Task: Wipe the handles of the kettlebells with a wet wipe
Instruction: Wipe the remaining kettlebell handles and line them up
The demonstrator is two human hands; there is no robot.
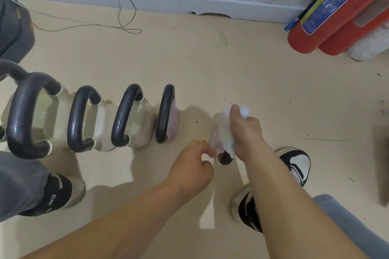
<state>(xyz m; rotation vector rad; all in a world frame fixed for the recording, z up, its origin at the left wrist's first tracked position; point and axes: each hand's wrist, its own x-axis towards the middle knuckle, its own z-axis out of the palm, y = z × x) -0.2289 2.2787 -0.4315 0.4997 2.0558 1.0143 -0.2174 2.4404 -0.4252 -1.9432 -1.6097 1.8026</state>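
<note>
Beige flooring fills the head view, and on it, low and centre-right, stands a pink kettlebell (215, 143), the last at the right end of a row. The right hand (245, 130) is closed round the top of its handle (225, 159), fingers and thumb curled over a white wet wipe (227, 132) that wraps the bar, so only the dark near end of the handle shows below the cloth. A corner of the wipe sticks out past the thumb on the far side. The left hand (189, 164) sits just left of that near end with its fingers curled in against the pink body; whether they actually clasp it cannot be told. To the left, four more kettlebells (126, 115) stand side by side with glossy black handles, three on cream bodies and the nearest one on a pinkish body. A fifth dark handle is cut off at the left edge. Two black-and-white shoes (296, 164) are planted just right of the arms. At the lower left is another person's leg in grey trousers (21, 183) and a black sock. Two red fire extinguishers (328, 12) lean at the upper right by the white skirting board, and a thin cable (124, 17) trails down the wall and loops on the floor.
</note>
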